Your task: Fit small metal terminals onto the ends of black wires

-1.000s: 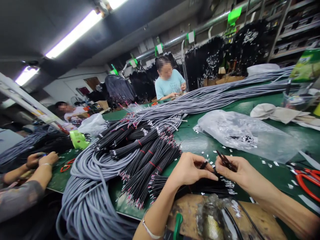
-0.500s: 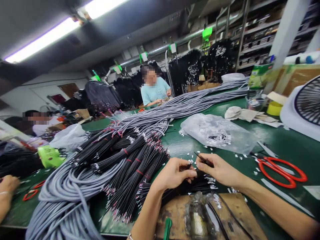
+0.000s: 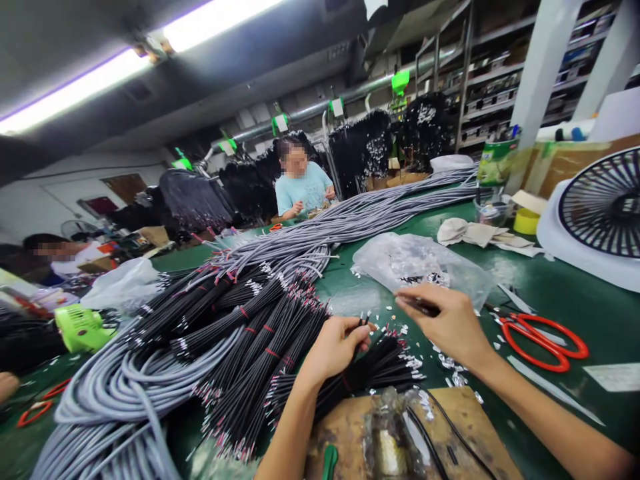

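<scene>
My left hand (image 3: 336,347) pinches a short black cable (image 3: 361,324), its stripped ends pointing up past the fingertips. To its right and a little higher, my right hand (image 3: 453,323) is closed around a slim dark tool (image 3: 424,305), mostly covered by the fingers; its kind is not clear. Under and between the hands lies a bundle of black cables (image 3: 383,363) with white and red tips. A clear plastic bag (image 3: 425,260) of small metal bits sits just beyond my right hand, and more bits are strewn on the green table (image 3: 545,280).
A stained wooden board (image 3: 345,427) carries a taped block (image 3: 393,443) and a green-handled tool (image 3: 330,460). Red-handled scissors (image 3: 545,340) and a white fan (image 3: 565,220) are at right. Grey cables (image 3: 125,380) and black bundles fill the left. A co-worker (image 3: 303,187) sits opposite.
My right hand has moved up and away from my left, taking the dark tool with it. The cable ends in my left hand now show. The whole view has shifted slightly.
</scene>
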`<move>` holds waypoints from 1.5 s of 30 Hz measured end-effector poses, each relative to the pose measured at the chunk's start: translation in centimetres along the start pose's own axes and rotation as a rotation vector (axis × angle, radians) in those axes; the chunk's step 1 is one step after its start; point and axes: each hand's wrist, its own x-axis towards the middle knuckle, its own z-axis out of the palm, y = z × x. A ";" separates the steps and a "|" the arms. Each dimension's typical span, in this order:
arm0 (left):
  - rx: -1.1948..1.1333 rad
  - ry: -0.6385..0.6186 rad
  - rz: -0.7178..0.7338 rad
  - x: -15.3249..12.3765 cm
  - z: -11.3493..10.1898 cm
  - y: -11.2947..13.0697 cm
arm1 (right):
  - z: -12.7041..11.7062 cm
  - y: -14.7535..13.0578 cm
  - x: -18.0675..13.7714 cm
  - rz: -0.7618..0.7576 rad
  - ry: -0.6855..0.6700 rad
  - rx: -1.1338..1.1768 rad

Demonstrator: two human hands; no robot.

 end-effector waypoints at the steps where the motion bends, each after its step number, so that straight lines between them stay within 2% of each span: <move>1: 0.009 0.003 0.003 0.0 0.0 0.0 | 0.5 -0.6 -0.5 -0.005 -0.072 0.097; 3: 0.035 0.023 0.017 -0.1 0.1 0.1 | 1.3 -2.0 -1.2 0.022 -0.182 0.230; 5: 0.040 0.054 0.024 -0.2 0.1 0.2 | 1.7 -2.9 -1.7 0.057 -0.216 0.282; 12: -0.072 0.111 -0.026 -0.7 0.3 1.1 | 1.4 -3.4 -1.7 0.051 -0.230 0.323; 20: -0.096 0.287 -0.110 -0.4 0.7 1.0 | 1.4 -4.0 -2.0 0.084 -0.232 0.381; 24: -0.146 0.292 -0.107 -0.4 0.6 0.8 | 1.5 -4.2 -2.0 0.123 -0.232 0.375; 28: -0.179 0.328 -0.103 -0.5 0.6 0.5 | 1.2 -4.7 -1.9 0.093 -0.237 0.357; 35: -0.043 0.433 -0.081 -0.5 0.9 0.3 | 0.9 -5.0 -2.2 0.032 -0.279 0.372; 40: 0.016 0.454 -0.053 -0.6 1.0 0.9 | 1.3 -4.4 -2.2 0.090 -0.260 0.252; 45: 0.042 0.459 -0.033 -0.8 1.1 1.6 | 1.7 -4.0 -2.3 0.074 -0.284 0.185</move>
